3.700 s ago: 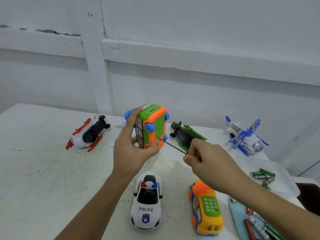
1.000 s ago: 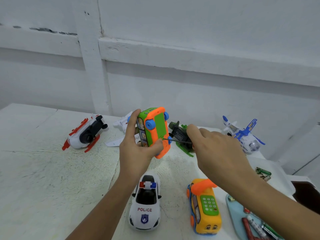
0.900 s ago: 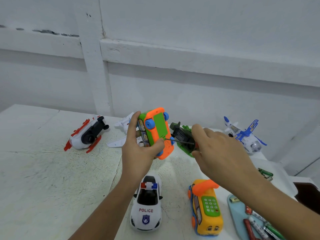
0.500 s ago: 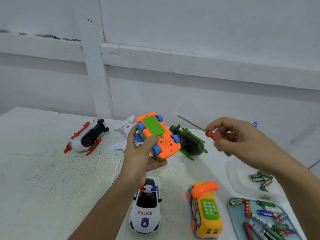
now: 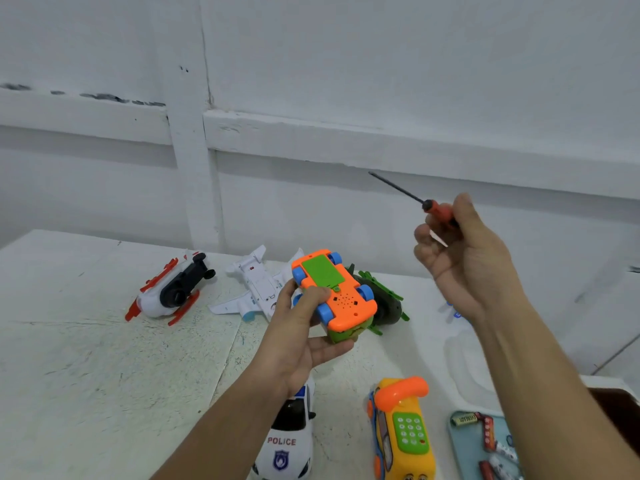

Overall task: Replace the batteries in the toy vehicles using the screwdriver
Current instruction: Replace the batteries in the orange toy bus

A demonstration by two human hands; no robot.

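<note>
My left hand [image 5: 300,336] grips an orange and green toy bus [image 5: 334,294], turned belly up above the table. Its green battery cover [image 5: 322,271] faces up between blue wheels. My thumb lies across the cover's near edge. My right hand [image 5: 465,256] is raised to the right and holds a screwdriver [image 5: 414,199] by its red handle. The dark shaft points up and left, well away from the bus.
On the white table [image 5: 86,375] lie a white and red toy [image 5: 169,291], a white plane [image 5: 254,287], a dark green toy [image 5: 382,299], a police car [image 5: 287,441] and a yellow phone car [image 5: 401,431]. A blue tray [image 5: 457,441] of batteries sits bottom right.
The screwdriver came off the bus and my right hand lifted it up to the right. My left hand turned the bus from upright on its side to flat, belly up.
</note>
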